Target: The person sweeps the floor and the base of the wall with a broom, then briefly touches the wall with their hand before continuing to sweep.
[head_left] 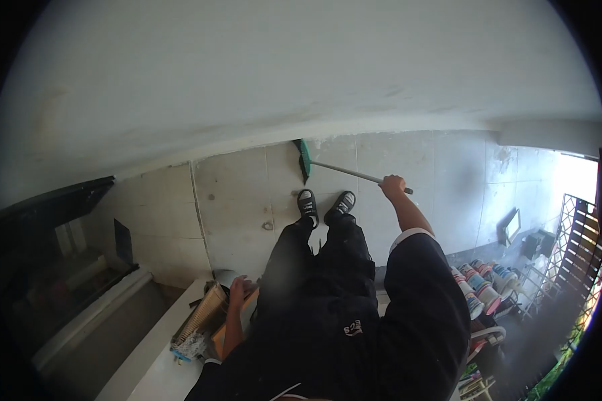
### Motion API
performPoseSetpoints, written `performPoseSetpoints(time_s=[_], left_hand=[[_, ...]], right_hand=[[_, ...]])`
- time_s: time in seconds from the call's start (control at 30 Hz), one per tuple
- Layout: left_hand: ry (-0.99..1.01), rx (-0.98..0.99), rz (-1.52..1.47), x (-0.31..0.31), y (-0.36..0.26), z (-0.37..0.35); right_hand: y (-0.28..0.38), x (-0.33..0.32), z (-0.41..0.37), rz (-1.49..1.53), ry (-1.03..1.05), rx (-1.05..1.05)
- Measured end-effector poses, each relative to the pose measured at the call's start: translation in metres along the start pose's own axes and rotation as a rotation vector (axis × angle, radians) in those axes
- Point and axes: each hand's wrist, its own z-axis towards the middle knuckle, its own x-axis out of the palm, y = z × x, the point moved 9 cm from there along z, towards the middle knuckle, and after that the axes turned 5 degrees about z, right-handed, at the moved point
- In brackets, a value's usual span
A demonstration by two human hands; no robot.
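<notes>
My right hand (394, 185) is wrapped round the grey handle (348, 172) of a broom, close to its top end. The green broom head (304, 160) rests on the tiled floor by the foot of the wall, a little beyond my feet. My left hand (241, 289) hangs low at my side with its fingers loosely apart, and I see nothing held in it. Beside it, a woven basket (204, 311) and a clear plastic bag (189, 347) lie on a white surface. Whether the hand touches anything there is hard to see.
A white wall (301, 73) runs along the far side of the pale floor tiles (394, 154). Several paint buckets (481, 284) stand at the right, near a floodlight (512, 226) and a dark slatted gate (582, 234). A dark-framed opening (80, 260) is at the left.
</notes>
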Motion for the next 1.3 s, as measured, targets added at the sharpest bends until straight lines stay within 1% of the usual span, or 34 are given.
performPoseSetpoints(time_s=[0.03, 0.1, 0.13, 0.17, 0.2, 0.23, 0.27, 0.3, 0.33, 0.37, 0.43, 0.47, 0.5, 0.57, 0.6, 0.63, 0.7, 0.77, 0.83, 0.9, 0.93, 0.97, 1.0, 1.07, 1.13, 1.17, 1.2, 1.23, 1.27, 1.3], left_hand=[[0.007, -0.010, -0.011, -0.004, 0.020, 0.000], [0.107, 0.397, 0.332, 0.008, 0.029, 0.008], [0.134, -0.088, -0.119, 0.013, 0.085, 0.028], [0.141, -0.079, -0.120, 0.020, 0.097, 0.037], [0.214, -0.108, -0.140, 0.034, 0.110, 0.042], [0.285, -0.143, -0.161, 0.051, 0.109, 0.038], [0.287, -0.144, -0.161, 0.062, 0.105, 0.035], [0.258, -0.100, -0.136, 0.074, 0.099, 0.035], [0.228, -0.061, -0.114, 0.089, 0.097, 0.028], [0.229, -0.066, -0.118, 0.103, 0.097, 0.021], [0.179, -0.092, 0.028, 0.139, 0.092, 0.013], [0.174, -0.092, 0.022, 0.167, 0.086, 0.001], [0.139, -0.208, 0.011, 0.192, 0.085, -0.018], [0.043, -0.418, -0.017, 0.231, 0.079, -0.040], [0.223, -0.442, -0.199, 0.251, 0.124, -0.029], [0.208, -0.464, -0.188, 0.272, 0.122, -0.049], [0.114, -0.384, 0.067, 0.325, 0.101, -0.093], [0.147, -0.434, 0.001, 0.357, 0.132, -0.115], [0.225, -0.496, -0.019, 0.383, 0.175, -0.124], [0.235, -0.451, -0.057, 0.403, 0.207, -0.127], [0.198, -0.360, -0.089, 0.412, 0.203, -0.131], [0.159, -0.268, -0.119, 0.418, 0.198, -0.134], [0.159, -0.258, -0.133, 0.427, 0.198, -0.132], [0.103, -0.342, -0.141, 0.448, 0.166, -0.148], [0.120, -0.201, -0.230, 0.464, 0.188, -0.119], [0.123, -0.206, -0.250, 0.476, 0.191, -0.125], [0.131, -0.185, -0.294, 0.488, 0.166, -0.128], [0.139, -0.167, -0.331, 0.496, 0.155, -0.136], [0.139, -0.166, -0.338, 0.503, 0.161, -0.140], [0.142, -0.095, -0.269, 0.509, 0.158, -0.142]], right_hand=[[-0.013, -0.004, -0.009, -0.016, 0.005, 0.001], [-0.056, -0.012, -0.025, -0.015, 0.059, 0.087], [-0.078, -0.015, -0.033, -0.009, 0.079, 0.126], [-0.097, -0.015, -0.037, -0.008, 0.069, 0.134], [-0.114, -0.017, -0.040, -0.018, 0.044, 0.127], [-0.126, -0.023, -0.044, -0.030, 0.022, 0.119], [-0.131, -0.030, -0.046, -0.056, -0.008, 0.032], [-0.142, -0.032, -0.046, -0.061, -0.008, 0.033], [-0.147, -0.038, -0.046, -0.061, -0.026, -0.023], [-0.152, -0.041, -0.042, -0.058, -0.044, -0.079], [-0.176, -0.015, 0.005, -0.046, -0.032, -0.093], [-0.180, -0.005, 0.027, -0.058, -0.042, -0.110], [-0.184, 0.003, 0.049, -0.071, -0.051, -0.134], [-0.201, 0.020, 0.085, 0.010, -0.069, -0.081], [-0.215, 0.026, 0.095, -0.005, -0.047, -0.076], [-0.233, 0.041, 0.105, -0.014, -0.039, -0.124], [-0.292, 0.048, 0.099, 0.028, 0.023, -0.039], [-0.349, 0.038, 0.068, 0.096, 0.065, -0.016], [-0.401, 0.034, 0.047, 0.083, 0.071, 0.015], [-0.433, 0.037, 0.019, 0.067, 0.065, 0.030], [-0.443, 0.037, 0.005, 0.112, 0.053, 0.042], [-0.450, 0.036, -0.004, 0.160, 0.040, 0.053], [-0.451, 0.034, -0.011, 0.151, 0.027, 0.047], [-0.433, 0.037, -0.032, 0.217, 0.098, -0.084], [-0.417, 0.027, -0.056, 0.205, 0.061, -0.143], [-0.412, 0.024, -0.068, 0.212, 0.047, -0.179], [-0.405, 0.032, -0.065, 0.164, 0.052, -0.260], [-0.396, 0.039, -0.064, 0.121, 0.062, -0.338], [-0.386, 0.020, -0.073, 0.198, 0.058, -0.335], [-0.374, 0.020, -0.067, 0.174, 0.007, -0.424]])
